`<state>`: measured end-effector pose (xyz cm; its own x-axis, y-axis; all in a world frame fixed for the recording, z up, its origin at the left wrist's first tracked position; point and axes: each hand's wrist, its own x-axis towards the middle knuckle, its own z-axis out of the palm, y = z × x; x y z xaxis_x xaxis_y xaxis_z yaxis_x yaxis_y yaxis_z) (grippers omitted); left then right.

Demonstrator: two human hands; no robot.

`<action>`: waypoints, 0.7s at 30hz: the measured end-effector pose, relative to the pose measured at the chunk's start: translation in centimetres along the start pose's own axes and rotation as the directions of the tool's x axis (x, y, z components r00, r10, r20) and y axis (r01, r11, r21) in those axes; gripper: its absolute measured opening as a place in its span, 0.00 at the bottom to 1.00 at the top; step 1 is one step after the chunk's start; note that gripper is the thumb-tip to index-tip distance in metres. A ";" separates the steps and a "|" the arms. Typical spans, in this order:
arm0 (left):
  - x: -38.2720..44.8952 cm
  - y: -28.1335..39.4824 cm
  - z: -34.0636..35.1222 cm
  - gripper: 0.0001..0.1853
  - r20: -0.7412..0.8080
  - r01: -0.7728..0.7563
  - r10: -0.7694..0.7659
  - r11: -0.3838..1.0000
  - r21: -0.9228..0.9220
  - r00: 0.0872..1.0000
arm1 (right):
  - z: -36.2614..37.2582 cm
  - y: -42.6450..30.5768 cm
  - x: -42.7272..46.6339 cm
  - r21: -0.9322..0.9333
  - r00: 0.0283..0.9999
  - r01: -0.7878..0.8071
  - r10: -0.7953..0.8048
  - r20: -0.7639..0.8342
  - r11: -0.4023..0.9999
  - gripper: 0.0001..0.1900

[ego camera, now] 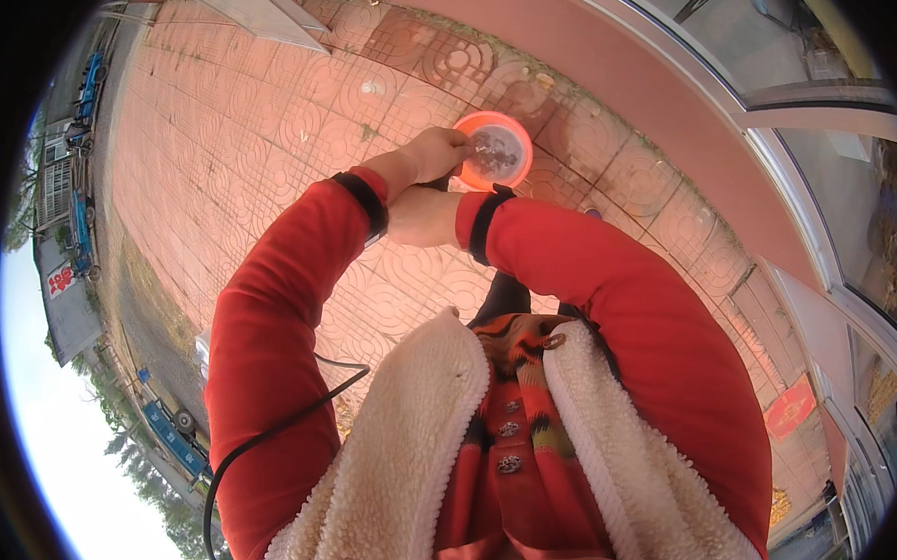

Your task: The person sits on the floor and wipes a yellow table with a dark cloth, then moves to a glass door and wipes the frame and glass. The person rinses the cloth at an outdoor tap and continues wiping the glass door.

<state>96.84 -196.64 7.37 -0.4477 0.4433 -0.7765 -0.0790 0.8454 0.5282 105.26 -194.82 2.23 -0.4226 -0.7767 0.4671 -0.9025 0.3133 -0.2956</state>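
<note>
My left hand [435, 155] is at the left side of an orange plastic basin [530, 153] on the paving. Its bent fingers overlap the basin's rim; whether they grip anything is hidden. Cloudy water [504, 141] with dark patches shows inside the basin. My right hand [423, 219] is just below the left wrist, its fingers hidden beneath it. A small dark thing [442, 183] shows between the hands, too little of it to name. Both arms wear red sleeves with black cuff bands.
Patterned red paving tiles [222, 135] surround the basin, with damp, darker tiles beside it. A pink wall base [652, 79] and framed windows [843, 185] run along the right. An open door panel [243, 4] stands at the upper left. A black cable [277, 426] crosses my left sleeve.
</note>
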 end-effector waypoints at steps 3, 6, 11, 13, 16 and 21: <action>1.2 -0.2 0.4 0.17 -0.028 0.032 -0.031 0.997 0.066 0.999 | 3.0 0.8 -0.5 0.186 0.963 -0.038 0.085 -0.254 0.982 0.10; 2.4 0.0 0.6 0.17 -0.062 0.058 -0.049 0.988 0.143 0.997 | 4.3 1.3 -0.9 0.384 0.942 -0.194 0.281 -0.186 0.903 0.13; 4.3 -0.1 1.5 0.19 -0.127 0.085 -0.048 0.949 0.302 0.991 | 1.7 1.2 -2.1 0.422 0.903 -0.413 0.422 0.078 0.807 0.14; 5.1 -0.4 1.8 0.20 -0.140 0.073 -0.026 0.938 0.339 0.990 | -0.3 0.9 -3.3 0.495 0.824 -0.537 0.550 0.135 0.683 0.15; 6.1 -0.6 2.3 0.18 -0.181 0.032 0.047 0.910 0.414 0.982 | -2.2 0.9 -3.8 0.521 0.734 -0.659 0.615 0.288 0.543 0.16; 6.5 0.1 3.2 0.19 -0.189 0.113 -0.036 0.902 0.417 0.981 | -2.3 0.9 -4.2 0.521 0.728 -0.673 0.593 0.344 0.524 0.16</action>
<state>96.74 -192.69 1.30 -0.6047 0.3484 -0.7162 0.2495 0.9368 0.2451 106.01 -190.02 1.89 -0.8145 -0.5672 -0.1218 -0.1452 0.4026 -0.9038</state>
